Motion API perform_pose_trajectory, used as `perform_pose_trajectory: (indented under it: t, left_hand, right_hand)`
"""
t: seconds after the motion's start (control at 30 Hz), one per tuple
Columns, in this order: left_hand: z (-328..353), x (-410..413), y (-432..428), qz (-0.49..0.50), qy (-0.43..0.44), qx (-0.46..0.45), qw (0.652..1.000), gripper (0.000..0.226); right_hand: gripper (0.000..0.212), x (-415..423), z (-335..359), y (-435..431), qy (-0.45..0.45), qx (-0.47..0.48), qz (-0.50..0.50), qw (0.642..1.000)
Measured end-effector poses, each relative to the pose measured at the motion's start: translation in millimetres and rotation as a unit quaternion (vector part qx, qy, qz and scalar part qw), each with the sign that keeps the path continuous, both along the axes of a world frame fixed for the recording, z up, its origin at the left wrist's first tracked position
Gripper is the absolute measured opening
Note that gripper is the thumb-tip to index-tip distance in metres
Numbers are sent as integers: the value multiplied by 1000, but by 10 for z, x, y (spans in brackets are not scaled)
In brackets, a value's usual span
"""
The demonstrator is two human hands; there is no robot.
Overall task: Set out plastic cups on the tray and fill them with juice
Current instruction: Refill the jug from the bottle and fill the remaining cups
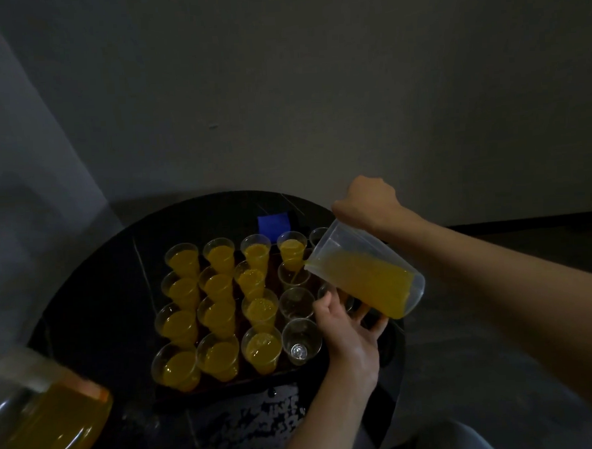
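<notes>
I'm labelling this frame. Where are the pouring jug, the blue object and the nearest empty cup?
pouring jug (366,279), head view, juice-filled side wall
blue object (273,224), head view, top face
nearest empty cup (298,350), head view, clear base

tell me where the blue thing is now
In the head view, the blue thing lies on the far side of the table, just behind the back row of cups, left of the jug.

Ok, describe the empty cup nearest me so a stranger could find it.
Start at the round dark table and the tray on it. Follow the nearest row rightwards past three juice-filled cups: the fourth cup is clear and empty, beside the left hand.
</notes>
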State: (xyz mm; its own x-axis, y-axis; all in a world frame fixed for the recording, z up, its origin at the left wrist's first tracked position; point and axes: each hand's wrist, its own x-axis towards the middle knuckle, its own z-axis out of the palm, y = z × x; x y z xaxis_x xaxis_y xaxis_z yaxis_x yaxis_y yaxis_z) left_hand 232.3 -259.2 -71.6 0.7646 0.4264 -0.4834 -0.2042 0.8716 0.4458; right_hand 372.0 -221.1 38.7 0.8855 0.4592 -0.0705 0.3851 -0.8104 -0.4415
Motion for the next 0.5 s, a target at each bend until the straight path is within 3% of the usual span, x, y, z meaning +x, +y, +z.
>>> perform_pose_trajectory:
  t: [0.5]
  left_hand:
    - [8,-10,15,7,-6,-9,1000,50]
  right_hand:
    - [25,-24,10,64,-13,-16,12,1000]
